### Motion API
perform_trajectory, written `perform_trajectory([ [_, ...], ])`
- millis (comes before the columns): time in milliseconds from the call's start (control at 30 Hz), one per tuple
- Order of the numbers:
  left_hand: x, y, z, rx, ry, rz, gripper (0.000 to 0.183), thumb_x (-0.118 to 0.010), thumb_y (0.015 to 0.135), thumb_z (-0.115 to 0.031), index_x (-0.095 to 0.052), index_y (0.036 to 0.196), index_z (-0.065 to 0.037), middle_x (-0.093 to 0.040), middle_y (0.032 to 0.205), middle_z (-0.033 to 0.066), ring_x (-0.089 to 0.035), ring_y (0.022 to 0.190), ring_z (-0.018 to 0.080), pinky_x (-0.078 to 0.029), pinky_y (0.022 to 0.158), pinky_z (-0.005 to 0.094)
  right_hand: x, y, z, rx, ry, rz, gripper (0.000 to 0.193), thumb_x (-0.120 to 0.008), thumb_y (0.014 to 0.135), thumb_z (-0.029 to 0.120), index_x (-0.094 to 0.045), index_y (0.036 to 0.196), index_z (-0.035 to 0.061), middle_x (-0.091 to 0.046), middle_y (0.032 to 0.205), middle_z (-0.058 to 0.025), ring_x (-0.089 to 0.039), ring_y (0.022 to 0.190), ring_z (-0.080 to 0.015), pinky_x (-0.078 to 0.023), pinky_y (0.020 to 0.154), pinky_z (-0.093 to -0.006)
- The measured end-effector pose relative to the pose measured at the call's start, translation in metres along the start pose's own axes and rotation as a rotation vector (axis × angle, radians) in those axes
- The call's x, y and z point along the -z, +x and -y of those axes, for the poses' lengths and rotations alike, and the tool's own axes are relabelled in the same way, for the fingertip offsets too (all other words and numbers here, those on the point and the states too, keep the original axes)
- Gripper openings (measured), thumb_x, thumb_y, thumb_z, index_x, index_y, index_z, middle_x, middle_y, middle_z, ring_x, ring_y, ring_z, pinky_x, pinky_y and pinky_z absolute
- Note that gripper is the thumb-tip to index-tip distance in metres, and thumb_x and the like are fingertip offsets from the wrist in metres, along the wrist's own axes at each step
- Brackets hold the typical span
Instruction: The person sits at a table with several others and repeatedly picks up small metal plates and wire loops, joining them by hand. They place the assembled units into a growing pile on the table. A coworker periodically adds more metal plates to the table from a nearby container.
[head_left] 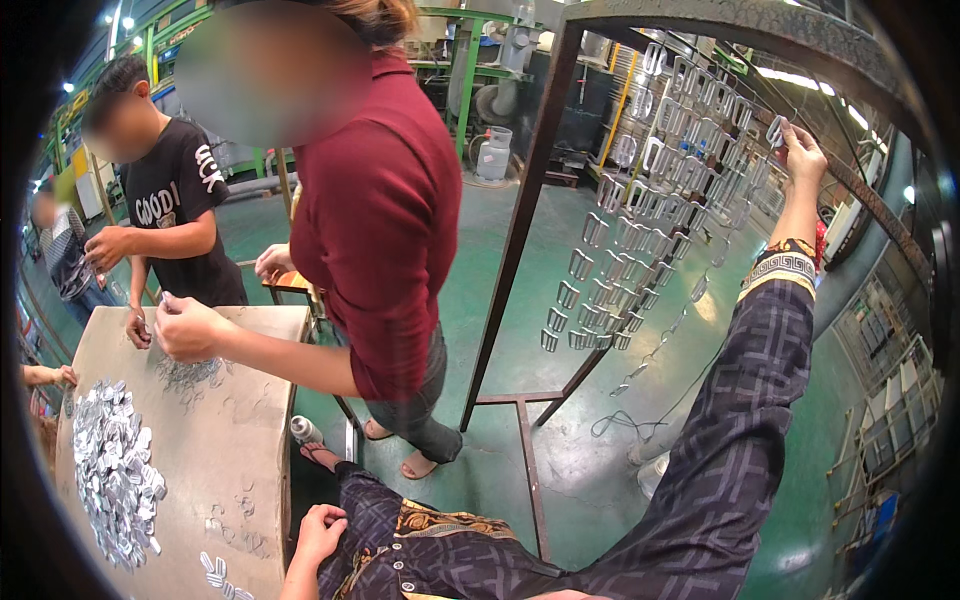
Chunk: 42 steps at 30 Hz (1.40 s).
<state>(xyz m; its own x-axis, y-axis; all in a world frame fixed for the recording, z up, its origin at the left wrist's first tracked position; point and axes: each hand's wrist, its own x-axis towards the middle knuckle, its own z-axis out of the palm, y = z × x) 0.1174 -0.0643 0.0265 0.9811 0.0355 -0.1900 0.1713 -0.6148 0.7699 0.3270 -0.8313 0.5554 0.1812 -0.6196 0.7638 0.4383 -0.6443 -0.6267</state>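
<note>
My right hand is raised at the upper right, its fingers pinching a small silver metal buckle beside the hanging rows. Several strings of slotted silver buckles hang from a dark metal frame in front of me. Low by the table's right edge, my left hand is closed with its fingers curled; whatever may be in it is hidden. A large heap of loose silver metal pieces lies on the table, with a few buckles near its front edge.
A person in a dark red top stands between the table and the frame. Another in a black T-shirt works across the table. Thin wire rings lie on the tabletop. A white bottle stands on the green floor.
</note>
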Motion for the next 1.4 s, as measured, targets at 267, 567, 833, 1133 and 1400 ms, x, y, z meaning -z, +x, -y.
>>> perform_trajectory([
  [267, -0.002, 0.013, -0.021, -0.003, 0.036, 0.039, 0.017, -0.074, 0.078, -0.008, -0.069, 0.093, -0.002, -0.064, 0.095, 0.0118, -0.066, 0.081, 0.021, -0.053, 0.078, 0.0338, 0.023, 0.019, -0.015, -0.042, -0.016, -0.078, 0.026, -0.083, 0.08, 0.027, -0.074, 0.092, 0.0061, -0.068, 0.075, 0.0008, -0.058, 0.058, -0.0058, -0.045, 0.047, -0.0206],
  [567, -0.002, 0.01, -0.019, 0.024, 0.067, 0.062, 0.018, -0.074, 0.078, -0.009, -0.069, 0.094, -0.002, -0.064, 0.098, 0.0119, -0.066, 0.084, 0.0218, -0.053, 0.079, 0.0341, 0.026, 0.029, -0.028, -0.054, 0.017, -0.121, 0.027, -0.085, 0.078, 0.028, -0.074, 0.091, 0.0067, -0.069, 0.077, -0.0001, -0.059, 0.059, -0.0071, -0.047, 0.048, -0.0205],
  [833, -0.003, 0.003, 0.002, 0.035, 0.04, 0.081, 0.021, -0.076, 0.078, -0.011, -0.069, 0.096, -0.003, -0.064, 0.098, 0.0114, -0.066, 0.085, 0.0216, -0.053, 0.081, 0.0347, 0.014, 0.019, -0.023, -0.08, 0.1, -0.144, 0.031, -0.088, 0.074, 0.028, -0.072, 0.088, 0.0052, -0.068, 0.073, -0.0009, -0.057, 0.055, -0.0078, -0.044, 0.047, -0.0204],
  [1133, -0.005, -0.01, 0.009, 0.051, -0.023, 0.086, 0.024, -0.075, 0.078, -0.011, -0.068, 0.099, -0.002, -0.065, 0.099, 0.0119, -0.066, 0.087, 0.0226, -0.053, 0.082, 0.0353, 0.03, -0.009, -0.02, -0.188, 0.26, -0.167, 0.053, -0.084, 0.076, 0.038, -0.067, 0.113, 0.0058, -0.069, 0.102, -0.0081, -0.062, 0.073, -0.0125, -0.047, 0.064, -0.0236],
  [1400, -0.008, -0.021, 0.02, 0.048, -0.067, 0.067, 0.025, -0.076, 0.08, -0.015, -0.069, 0.101, -0.004, -0.065, 0.097, 0.012, -0.067, 0.085, 0.0218, -0.054, 0.079, 0.035, 0.092, -0.022, -0.072, 0.144, 0.252, -0.329, 0.047, -0.057, 0.092, 0.037, -0.062, 0.126, 0.0046, -0.064, 0.121, -0.0206, -0.061, 0.11, -0.029, -0.049, 0.089, -0.0407],
])
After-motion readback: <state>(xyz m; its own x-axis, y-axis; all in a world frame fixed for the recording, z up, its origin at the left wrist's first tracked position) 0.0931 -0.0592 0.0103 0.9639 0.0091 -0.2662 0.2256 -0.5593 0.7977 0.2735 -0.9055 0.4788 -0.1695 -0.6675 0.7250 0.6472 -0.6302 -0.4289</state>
